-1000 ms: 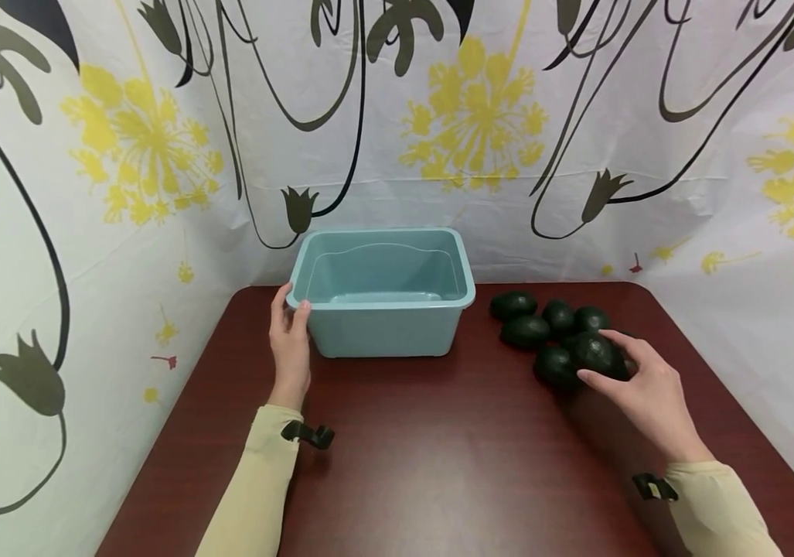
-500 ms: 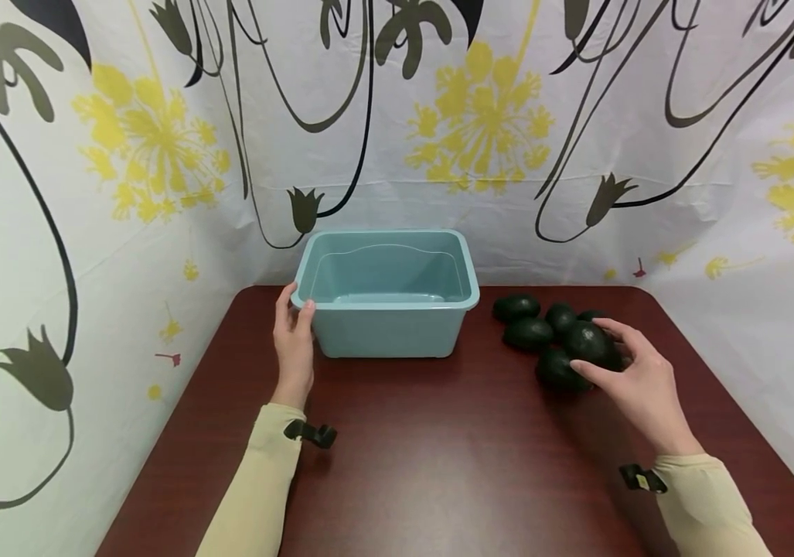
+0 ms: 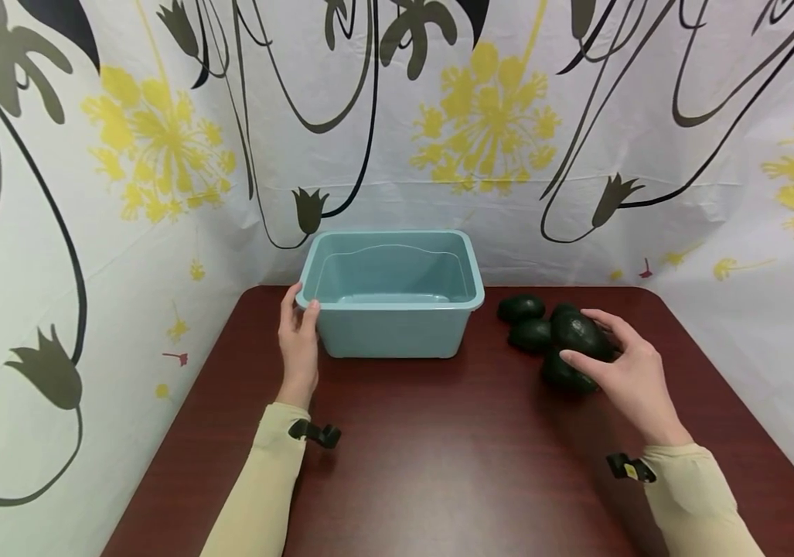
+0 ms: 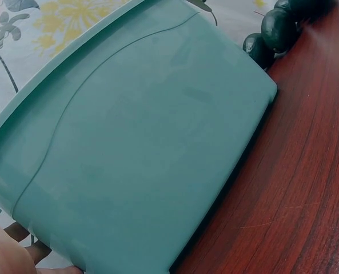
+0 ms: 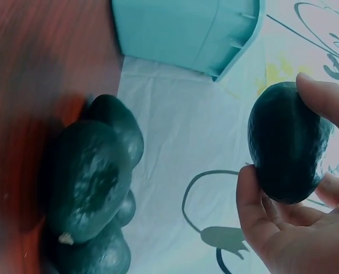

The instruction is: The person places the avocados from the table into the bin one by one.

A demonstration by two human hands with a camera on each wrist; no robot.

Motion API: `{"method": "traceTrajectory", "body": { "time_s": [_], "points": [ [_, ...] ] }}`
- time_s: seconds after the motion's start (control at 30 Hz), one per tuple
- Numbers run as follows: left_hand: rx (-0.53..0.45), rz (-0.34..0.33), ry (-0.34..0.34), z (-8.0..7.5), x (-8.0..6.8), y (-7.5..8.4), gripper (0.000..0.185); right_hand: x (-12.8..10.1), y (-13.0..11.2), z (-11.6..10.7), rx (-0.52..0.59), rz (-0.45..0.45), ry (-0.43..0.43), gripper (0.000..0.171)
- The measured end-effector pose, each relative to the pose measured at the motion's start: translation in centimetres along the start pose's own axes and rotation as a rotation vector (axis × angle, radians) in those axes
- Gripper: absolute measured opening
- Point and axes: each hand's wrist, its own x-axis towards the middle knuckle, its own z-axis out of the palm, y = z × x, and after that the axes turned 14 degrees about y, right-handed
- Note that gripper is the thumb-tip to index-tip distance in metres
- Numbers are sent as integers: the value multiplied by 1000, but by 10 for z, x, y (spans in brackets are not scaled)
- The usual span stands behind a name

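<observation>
My left hand (image 3: 298, 352) grips the near left corner of a light blue plastic tub (image 3: 390, 333), thumb on the front and fingers along the left side. The tub's inside shows nothing in it. In my right hand (image 3: 636, 379) is a dark green avocado (image 5: 289, 142), held between thumb and fingers above the table. Several more avocados (image 3: 530, 335) lie in a cluster right of the tub; the held one partly covers them in the head view. The left wrist view shows the tub's wall close up, with the left hand's fingers at its lower left.
The dark red wooden table (image 3: 431, 449) extends toward me from the tub. A white cloth (image 3: 383, 155) with yellow and grey flower prints hangs behind it and at both sides. A black wrist mount (image 3: 316, 434) is strapped to the left sleeve, another (image 3: 629, 469) to the right.
My right hand has lifted the avocado off the cluster and carried it slightly left and up. The left hand stays at the tub's corner. The head view has shifted a little.
</observation>
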Motion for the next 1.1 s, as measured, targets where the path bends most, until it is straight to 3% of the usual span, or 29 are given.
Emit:
{"method": "traceTrajectory", "body": {
  "time_s": [0.67, 1.1],
  "points": [
    [13, 8, -2, 0, -1, 1, 55, 16, -35, 24, 119, -25, 40, 66],
    [3, 1, 14, 1, 0, 2, 54, 31, -56, 41, 163, -97, 32, 68]
  ]
}}
